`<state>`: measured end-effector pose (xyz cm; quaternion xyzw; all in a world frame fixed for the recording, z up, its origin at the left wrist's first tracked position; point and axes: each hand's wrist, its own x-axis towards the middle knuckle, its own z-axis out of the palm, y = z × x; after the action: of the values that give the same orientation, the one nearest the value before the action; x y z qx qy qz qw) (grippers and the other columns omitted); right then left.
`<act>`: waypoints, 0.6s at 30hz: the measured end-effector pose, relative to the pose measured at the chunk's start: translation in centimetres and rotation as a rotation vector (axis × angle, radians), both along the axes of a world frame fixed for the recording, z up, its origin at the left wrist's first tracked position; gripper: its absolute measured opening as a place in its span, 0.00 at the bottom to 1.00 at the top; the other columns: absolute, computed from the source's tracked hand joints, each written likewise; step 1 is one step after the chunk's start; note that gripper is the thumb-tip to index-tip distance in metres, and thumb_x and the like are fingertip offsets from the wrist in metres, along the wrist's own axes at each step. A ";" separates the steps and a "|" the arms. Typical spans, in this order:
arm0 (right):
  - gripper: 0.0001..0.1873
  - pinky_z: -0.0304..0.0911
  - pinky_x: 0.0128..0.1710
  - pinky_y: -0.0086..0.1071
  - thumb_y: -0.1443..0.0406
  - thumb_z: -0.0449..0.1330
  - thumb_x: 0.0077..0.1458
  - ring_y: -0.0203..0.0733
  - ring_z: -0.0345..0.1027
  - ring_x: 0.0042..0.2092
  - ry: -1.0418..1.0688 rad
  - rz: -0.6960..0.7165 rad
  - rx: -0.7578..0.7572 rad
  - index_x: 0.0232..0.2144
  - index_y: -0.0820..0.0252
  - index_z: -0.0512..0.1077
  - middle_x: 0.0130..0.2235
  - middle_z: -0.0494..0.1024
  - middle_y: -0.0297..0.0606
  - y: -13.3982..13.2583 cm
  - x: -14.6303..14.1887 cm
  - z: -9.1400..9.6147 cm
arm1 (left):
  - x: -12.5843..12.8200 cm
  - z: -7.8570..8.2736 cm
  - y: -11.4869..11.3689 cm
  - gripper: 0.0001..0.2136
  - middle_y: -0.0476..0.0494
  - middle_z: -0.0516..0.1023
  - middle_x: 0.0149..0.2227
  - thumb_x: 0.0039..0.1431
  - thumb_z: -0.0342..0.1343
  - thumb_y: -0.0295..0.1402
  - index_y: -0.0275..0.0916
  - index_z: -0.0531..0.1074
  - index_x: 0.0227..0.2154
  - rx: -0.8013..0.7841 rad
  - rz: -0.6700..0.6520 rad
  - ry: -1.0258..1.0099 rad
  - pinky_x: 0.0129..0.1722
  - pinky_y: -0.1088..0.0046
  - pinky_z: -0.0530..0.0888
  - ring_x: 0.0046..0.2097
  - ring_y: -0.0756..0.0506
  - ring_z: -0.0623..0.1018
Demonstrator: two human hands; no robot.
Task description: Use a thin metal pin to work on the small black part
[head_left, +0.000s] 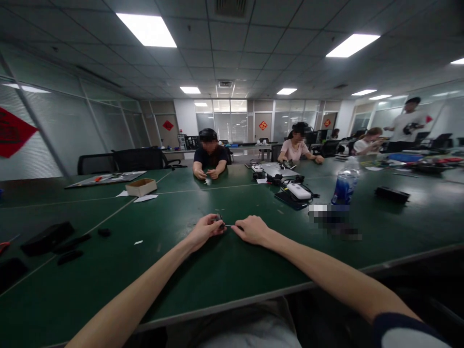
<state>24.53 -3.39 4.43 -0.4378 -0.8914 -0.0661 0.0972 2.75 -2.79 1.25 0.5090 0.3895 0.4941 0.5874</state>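
Note:
My left hand (208, 228) is closed around a small dark part (219, 220), held just above the green tabletop (174, 270). Fingers cover most of that part, so its kind does not show. A slim screwdriver (228, 225) sticks out from my right hand (253, 229), its thin shaft pointing left at the part. Its handle is hidden inside my closed fingers. Whether the tip touches the part is too small to tell.
On the left lie black pieces (47, 238), a white scrap (138, 242) and an open cardboard box (141, 187). To the right stand a water bottle (346, 183), a white device (298, 191) and a black block (392, 194). Co-workers sit across the table.

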 end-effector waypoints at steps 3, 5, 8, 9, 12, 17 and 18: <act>0.30 0.61 0.39 0.33 0.48 0.36 0.62 0.44 0.71 0.37 -0.001 -0.022 -0.014 0.38 0.56 0.73 0.36 0.77 0.43 -0.3 -0.2 0.1 | -0.1 0.1 0.1 0.15 0.37 0.73 0.40 0.53 0.60 0.30 0.34 0.67 0.43 -0.002 -0.019 -0.012 0.41 0.69 0.76 0.39 0.45 0.77; 0.30 0.61 0.39 0.34 0.48 0.35 0.62 0.45 0.71 0.38 -0.001 -0.031 -0.010 0.39 0.56 0.73 0.36 0.77 0.43 -0.3 -0.2 0.1 | -0.2 0.0 0.2 0.14 0.36 0.73 0.41 0.53 0.60 0.30 0.33 0.68 0.42 -0.005 -0.031 -0.008 0.41 0.70 0.76 0.40 0.45 0.77; 0.31 0.61 0.40 0.36 0.48 0.34 0.62 0.46 0.71 0.39 0.000 -0.044 -0.002 0.39 0.56 0.72 0.36 0.77 0.44 -0.3 -0.4 -0.3 | -0.3 -0.1 0.4 0.12 0.36 0.73 0.41 0.53 0.60 0.29 0.32 0.69 0.40 -0.013 -0.041 -0.004 0.41 0.71 0.76 0.40 0.45 0.76; 0.31 0.61 0.40 0.36 0.48 0.34 0.62 0.46 0.71 0.38 0.003 -0.050 0.002 0.39 0.56 0.72 0.36 0.77 0.44 -0.3 -0.4 -0.4 | -0.3 -0.1 0.4 0.11 0.35 0.73 0.41 0.54 0.60 0.30 0.31 0.69 0.39 -0.017 -0.044 -0.001 0.41 0.71 0.76 0.40 0.46 0.76; 0.32 0.61 0.40 0.37 0.48 0.33 0.62 0.47 0.71 0.39 0.024 -0.056 0.012 0.38 0.56 0.72 0.35 0.76 0.43 -0.3 -0.6 -0.9 | -0.4 -0.1 0.5 0.10 0.34 0.74 0.40 0.55 0.58 0.31 0.30 0.69 0.38 -0.025 -0.053 0.011 0.42 0.72 0.75 0.41 0.46 0.76; 0.31 0.61 0.40 0.36 0.49 0.33 0.63 0.46 0.71 0.40 0.092 -0.170 -0.028 0.41 0.57 0.71 0.38 0.76 0.45 0.7 -0.6 -0.7 | 0.4 0.1 -0.1 0.12 0.34 0.74 0.40 0.54 0.59 0.32 0.30 0.69 0.38 -0.005 -0.142 0.063 0.43 0.71 0.75 0.41 0.45 0.76; 0.31 0.62 0.40 0.36 0.50 0.33 0.63 0.46 0.71 0.39 0.101 -0.194 -0.032 0.41 0.58 0.71 0.38 0.76 0.45 1.0 -0.5 -0.6 | 0.7 0.0 -0.2 0.12 0.34 0.74 0.41 0.54 0.60 0.33 0.30 0.69 0.38 0.000 -0.166 0.071 0.43 0.70 0.75 0.41 0.45 0.76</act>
<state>24.06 -2.37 3.84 -0.5262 -0.8398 -0.0387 0.1281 3.40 -3.02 1.29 0.5568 0.3667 0.4252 0.6121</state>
